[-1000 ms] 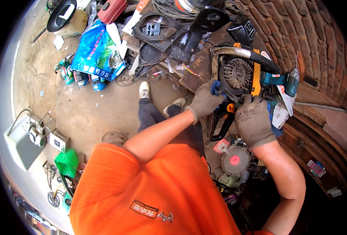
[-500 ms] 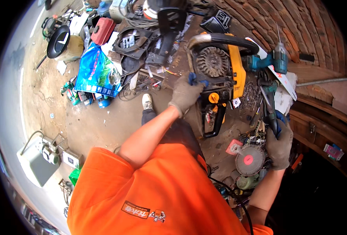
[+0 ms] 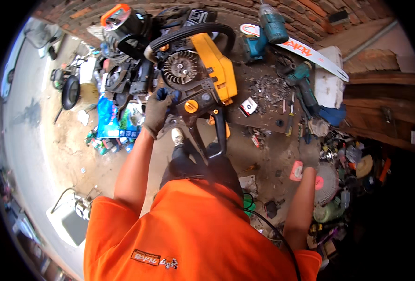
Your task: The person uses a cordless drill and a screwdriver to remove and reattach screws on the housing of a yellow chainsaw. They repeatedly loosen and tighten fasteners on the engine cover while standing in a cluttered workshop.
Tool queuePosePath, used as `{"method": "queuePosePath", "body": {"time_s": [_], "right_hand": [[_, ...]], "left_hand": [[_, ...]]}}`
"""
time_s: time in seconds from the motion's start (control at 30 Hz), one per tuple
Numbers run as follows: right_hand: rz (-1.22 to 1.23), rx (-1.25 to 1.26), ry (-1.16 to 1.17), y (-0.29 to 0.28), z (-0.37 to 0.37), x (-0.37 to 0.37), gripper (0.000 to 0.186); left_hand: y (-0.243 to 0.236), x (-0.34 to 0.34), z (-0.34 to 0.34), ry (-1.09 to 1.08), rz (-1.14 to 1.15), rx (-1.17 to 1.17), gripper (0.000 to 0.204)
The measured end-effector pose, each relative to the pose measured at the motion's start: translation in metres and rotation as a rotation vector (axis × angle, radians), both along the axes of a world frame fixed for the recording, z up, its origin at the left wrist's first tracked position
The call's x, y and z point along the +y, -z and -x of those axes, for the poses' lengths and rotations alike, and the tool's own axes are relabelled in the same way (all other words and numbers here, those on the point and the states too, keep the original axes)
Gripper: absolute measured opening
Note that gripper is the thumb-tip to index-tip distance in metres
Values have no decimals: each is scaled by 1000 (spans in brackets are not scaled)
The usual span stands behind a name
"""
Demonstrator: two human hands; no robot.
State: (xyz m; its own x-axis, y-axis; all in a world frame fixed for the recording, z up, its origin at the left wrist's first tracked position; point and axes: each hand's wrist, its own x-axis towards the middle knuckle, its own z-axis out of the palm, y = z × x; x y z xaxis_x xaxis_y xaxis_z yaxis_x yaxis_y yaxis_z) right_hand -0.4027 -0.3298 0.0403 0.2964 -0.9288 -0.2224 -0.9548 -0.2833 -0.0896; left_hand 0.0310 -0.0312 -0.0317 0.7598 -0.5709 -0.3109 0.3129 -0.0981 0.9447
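A partly stripped chainsaw (image 3: pixel 212 70) with a yellow cover, a black curved handle and an orange knob lies on the workbench in front of me. Its finned flywheel (image 3: pixel 179 67) is exposed. My left hand (image 3: pixel 157 112), in a grey glove with blue fingertips, is at the saw's left edge beside the flywheel. Its fingers are bent together, and whatever is between them is too small to make out. To the right, my gloved right hand (image 3: pixel 309 151) is smeared by motion, below a green and black power tool (image 3: pixel 305 86). Its fingers cannot be read.
A blue-green cordless drill (image 3: pixel 272 30) stands behind the saw near a white guide bar (image 3: pixel 315 56). A screwdriver (image 3: pixel 291 112) and small metal bits lie on the bench. At right are a grey round fan-like disc (image 3: pixel 327 185) and clutter. A brick wall (image 3: pixel 305 14) closes the back.
The view has turned, so the bench and saw sit farther left. My right hand has come away from the green and black tool, toward me. My left hand stays by the saw.
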Motion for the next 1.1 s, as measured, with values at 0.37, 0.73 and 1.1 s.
{"method": "queuePosePath", "body": {"time_s": [0.37, 0.73, 1.1], "right_hand": [[325, -220, -320, 59, 2, -58, 38], [-96, -179, -261, 32, -88, -26, 44], [-639, -778, -79, 36, -79, -39, 20]], "left_hand": [[-14, 61, 62, -234, -50, 6, 40], [-85, 50, 142, -279, -176, -150, 22], [-81, -139, 236, 475, -150, -585, 34]]}}
